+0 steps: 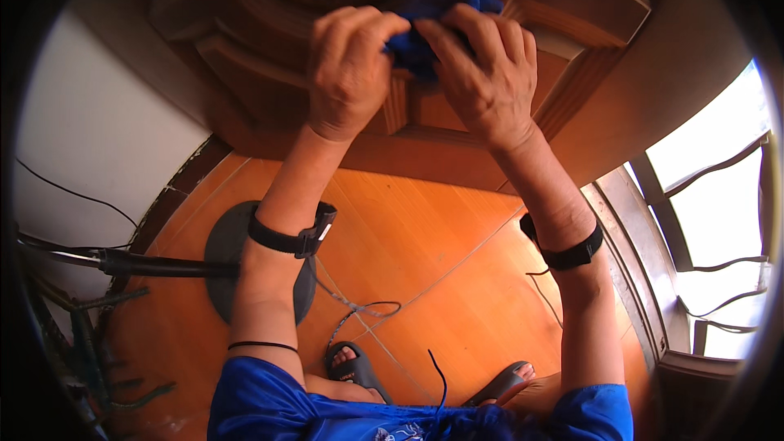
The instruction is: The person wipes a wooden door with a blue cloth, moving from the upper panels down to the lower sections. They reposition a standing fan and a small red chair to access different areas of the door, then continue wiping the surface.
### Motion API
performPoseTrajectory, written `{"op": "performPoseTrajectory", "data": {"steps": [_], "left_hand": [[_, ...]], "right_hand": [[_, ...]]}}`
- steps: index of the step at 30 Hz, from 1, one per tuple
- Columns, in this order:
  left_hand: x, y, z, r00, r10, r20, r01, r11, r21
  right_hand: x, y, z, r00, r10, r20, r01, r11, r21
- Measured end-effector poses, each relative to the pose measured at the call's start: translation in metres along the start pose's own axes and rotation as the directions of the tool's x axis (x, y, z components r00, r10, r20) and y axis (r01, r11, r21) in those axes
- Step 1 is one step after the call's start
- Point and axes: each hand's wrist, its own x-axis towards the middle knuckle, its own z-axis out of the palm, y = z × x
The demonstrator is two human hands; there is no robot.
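Both my hands are raised before a brown carved wooden door [465, 111] with moulded panels. Between them is a bunched blue cloth [409, 43]. My left hand [350, 67] pinches its left edge with thumb and forefinger. On the other side, my right hand [490, 64] has its fingers curled over the cloth, some of which bulges out above the knuckles. The cloth is dark and slightly blurred, so I cannot tell whether it touches the wood. Black straps circle both my forearms.
A round black base [220, 245] with a black pole [165, 264] stands at left on the orange tiled floor [422, 226]. A thin cable [373, 305] lies near my sandalled feet. At right is a bright window with metal bars [658, 187]; a white wall [104, 110] rises at left.
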Motion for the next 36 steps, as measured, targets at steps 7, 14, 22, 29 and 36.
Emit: {"op": "performPoseTrajectory", "data": {"steps": [7, 14, 22, 29, 36], "left_hand": [[-0.081, 0.001, -0.003, 0.916, 0.226, 0.332, -0.233, 0.972, -0.020], [-0.055, 0.005, -0.008, 0.966, 0.105, 0.235, -0.092, 0.994, -0.065], [0.081, -0.033, -0.017, 0.932, -0.114, -0.345, 0.130, 0.991, 0.022], [-0.023, -0.031, -0.035, 0.996, -0.071, -0.053, 0.069, 0.997, -0.045], [0.082, -0.062, -0.050, 0.935, -0.140, -0.326, 0.154, 0.988, 0.017]], "right_hand": [[-0.084, -0.032, 0.040, 0.930, -0.304, 0.207, 0.279, 0.950, 0.139], [-0.051, -0.026, 0.016, 0.970, -0.216, 0.112, 0.210, 0.976, 0.060], [0.114, 0.001, 0.015, 0.974, -0.190, -0.123, 0.191, 0.982, -0.006], [0.023, -0.054, 0.033, 0.959, -0.279, 0.051, 0.271, 0.956, 0.115], [0.150, -0.030, 0.037, 0.948, -0.296, -0.114, 0.286, 0.954, -0.093]]}}
